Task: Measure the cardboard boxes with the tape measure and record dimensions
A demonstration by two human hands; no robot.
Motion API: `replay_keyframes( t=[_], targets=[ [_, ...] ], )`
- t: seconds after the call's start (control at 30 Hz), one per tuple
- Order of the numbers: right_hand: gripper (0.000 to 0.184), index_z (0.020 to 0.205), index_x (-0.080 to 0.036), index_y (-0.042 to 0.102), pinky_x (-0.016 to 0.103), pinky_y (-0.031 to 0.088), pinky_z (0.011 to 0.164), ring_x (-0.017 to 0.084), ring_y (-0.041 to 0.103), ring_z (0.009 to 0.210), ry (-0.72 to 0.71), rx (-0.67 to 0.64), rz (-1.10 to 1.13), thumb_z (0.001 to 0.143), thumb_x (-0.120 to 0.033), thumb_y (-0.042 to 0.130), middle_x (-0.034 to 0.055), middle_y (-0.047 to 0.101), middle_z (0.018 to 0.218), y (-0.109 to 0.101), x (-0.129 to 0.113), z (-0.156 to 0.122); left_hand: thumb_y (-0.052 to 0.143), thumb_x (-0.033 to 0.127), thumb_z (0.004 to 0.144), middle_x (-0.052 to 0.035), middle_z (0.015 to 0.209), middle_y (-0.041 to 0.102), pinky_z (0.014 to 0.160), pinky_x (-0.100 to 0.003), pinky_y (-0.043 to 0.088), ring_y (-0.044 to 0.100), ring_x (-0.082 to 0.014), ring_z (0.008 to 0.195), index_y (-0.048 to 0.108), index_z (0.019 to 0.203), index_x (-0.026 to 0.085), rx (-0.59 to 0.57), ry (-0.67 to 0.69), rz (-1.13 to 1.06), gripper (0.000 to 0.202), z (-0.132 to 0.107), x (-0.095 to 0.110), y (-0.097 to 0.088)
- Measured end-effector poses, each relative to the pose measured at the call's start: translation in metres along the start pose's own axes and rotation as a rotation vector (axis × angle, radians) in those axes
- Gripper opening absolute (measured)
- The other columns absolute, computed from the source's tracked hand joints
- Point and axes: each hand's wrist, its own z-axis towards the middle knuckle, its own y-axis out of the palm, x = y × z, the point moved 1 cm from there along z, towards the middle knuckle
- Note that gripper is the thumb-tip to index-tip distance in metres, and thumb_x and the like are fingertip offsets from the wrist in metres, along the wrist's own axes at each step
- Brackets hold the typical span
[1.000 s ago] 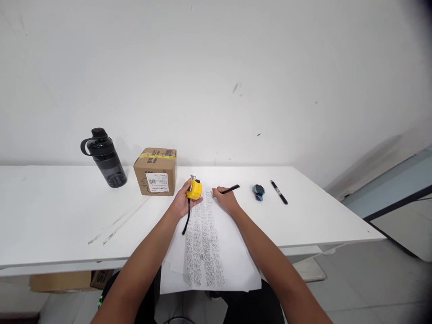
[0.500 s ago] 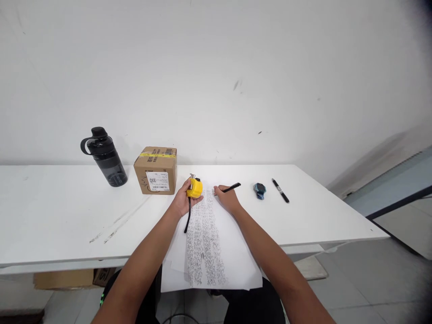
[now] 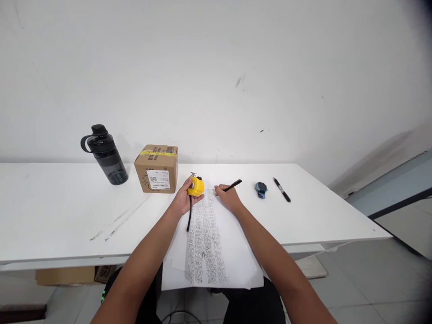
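Note:
My left hand (image 3: 183, 199) is closed round a yellow tape measure (image 3: 196, 187), whose metal tip pokes out at the top and whose black strap hangs down over the paper. In my right hand (image 3: 228, 198) is a black pen (image 3: 233, 185), pinched with its point down near the upper part of the sheet. Under both hands lies white paper (image 3: 236, 256), covered in columns of dense dark scribbled marks. Its lower end hangs past the table's front edge above my lap. The pen's tip is mostly hidden by my fingers.
On the white table (image 3: 67, 211), a dark bottle (image 3: 110, 157) and a taped cardboard box (image 3: 156, 170) stand to the left. A small blue watch-like item (image 3: 260, 189) and another black pen (image 3: 281, 189) lie to the right. A wall (image 3: 216, 81) rises behind.
The view has shifted slightly, so everything sits a little higher and to the right. My hands keep the same hold on the tape measure and the pen.

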Motion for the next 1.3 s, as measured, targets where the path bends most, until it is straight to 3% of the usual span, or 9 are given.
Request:
replay_keyframes(
  t=[0.87,1.3],
  targets=[
    [0.033,0.05,-0.021,0.052,0.028,0.038,0.061,0.016,0.051,0.06,0.048,0.058,-0.032,0.078,-0.04,0.05,-0.0006,0.057,0.055,-0.0007,0.0034,0.001,0.066,0.036,0.084,-0.004,0.091,0.067,0.086,-0.043,0.056,0.065,-0.0147,0.075,0.062,0.104,0.02,0.036,-0.017,-0.028,0.026,0.0002,0.0009,0.002],
    [0.037,0.052,-0.022,0.051,0.028,0.036,0.058,0.016,0.049,0.059,0.059,0.1,-0.063,0.08,-0.046,0.048,-0.0004,0.054,0.053,-0.0003,0.0049,-0.0003,0.064,0.036,0.086,-0.0053,0.092,0.068,0.085,-0.042,0.057,0.066,-0.0154,0.077,0.059,0.109,0.02,0.051,-0.026,-0.031,0.029,-0.0017,0.0013,0.0042]
  ],
)
